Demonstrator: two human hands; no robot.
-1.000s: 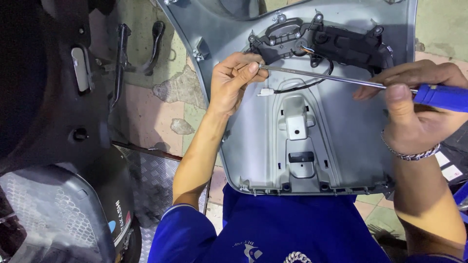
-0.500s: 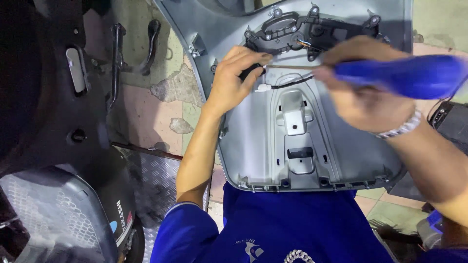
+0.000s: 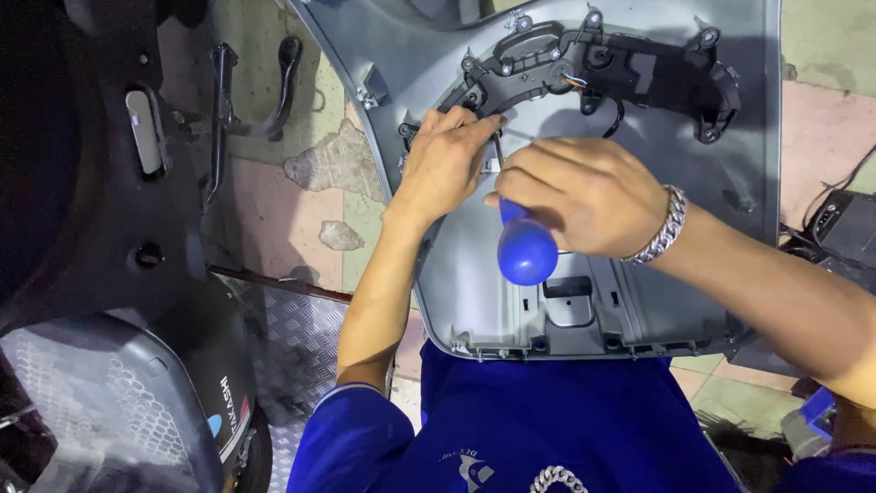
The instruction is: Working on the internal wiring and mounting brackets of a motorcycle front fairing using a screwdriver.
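The right hand's fingers (image 3: pixel 538 178) are now curling tight around the blue handle of the screwdriver (image 3: pixel 526 248), pressed together in a full fist. That is a change: half a second back the tool was lying almost flat across the panel, and a second back it was stretched out sideways with its shaft bare. Now it is standing up on its tip, so my read is that the aiming is over and the driving is beginning.

The left hand's fingers (image 3: pixel 474 123) are bunching together just above the handle, fingertips pinching round the thin shaft and steadying it. They have barely shifted from that spot.

Moving outward, the right hand (image 3: pixel 584 196) is sitting over the handle with a chain bracelet (image 3: pixel 671 224) at the wrist, and the left hand (image 3: pixel 447 164) is resting against the grey plastic panel (image 3: pixel 730 119).

The screwdriver's long axis is running from the rounded blue butt, nearest the camera, up and slightly left to the tip. The tip is pointing into the panel, just below the black bracket (image 3: pixel 639 68) bolted across its top. The tip itself is hidden behind the fingers.

The panel is leaning on the blue-shirted lap. Left of the panel, a dark scooter body (image 3: pixel 100 210) is filling the frame.
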